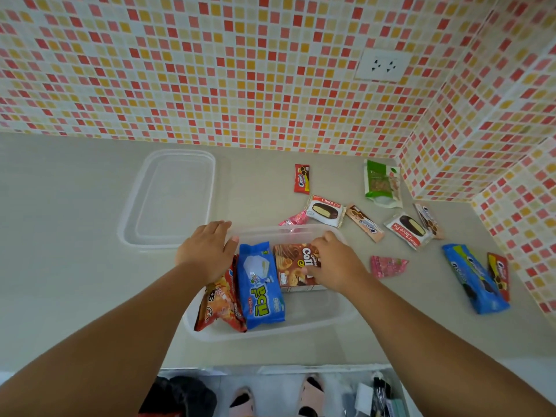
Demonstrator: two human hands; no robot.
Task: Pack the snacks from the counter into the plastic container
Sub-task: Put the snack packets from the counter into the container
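My clear plastic container (337, 311) sits on the worktop (75, 281) close to its front edge, roughly at the middle. Inside it, along the left wall, an orange-red snack bag (221, 305) leans on its side, a blue biscuit pack (260, 284) lies just beside it, and a brown Collon box (293, 266) fills the far right part. My right hand (332, 263) rests on that box, fingers curled over its far edge and thumb against its face, gripping it. My left hand (207, 248) lies flat with straight fingers on the container's far left corner, covering the top of the orange-red bag.

The container's lid (171, 197) lies flat on the worktop just beyond and left of it. Toward the right back corner are a small red Oreo pack (301, 178), a green pouch (382, 183), two Choco Pie packets (326, 210) (407, 228), a tan Oreo bar (365, 223), and a pink wrapper (294, 218) touching the container's far rim. Another pink wrapper (386, 265) lies right of the container, and near the right edge lie a long blue Oreo pack (474, 278) with a red pack (499, 273) beside it.
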